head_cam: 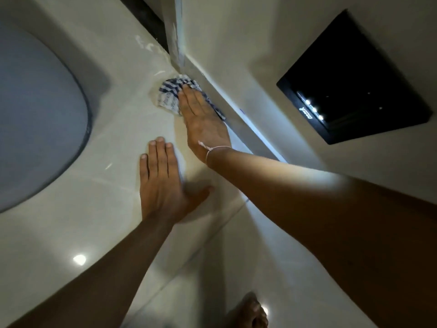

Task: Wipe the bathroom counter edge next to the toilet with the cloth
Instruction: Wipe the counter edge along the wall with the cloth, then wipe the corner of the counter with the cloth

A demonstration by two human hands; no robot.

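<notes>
A blue-and-white checked cloth lies bunched on the pale glossy counter, close to the counter's far right edge by the corner of the wall. My right hand presses flat on the cloth, fingers straight and together, a thin string bracelet on the wrist. My left hand rests flat on the counter nearer to me, fingers together, thumb out over the edge, holding nothing. The counter edge runs diagonally below both hands.
A large oval basin fills the left side of the counter. A glass panel edge rises at the far corner. A black flush plate is set in the right wall. My bare foot stands on the tiled floor below.
</notes>
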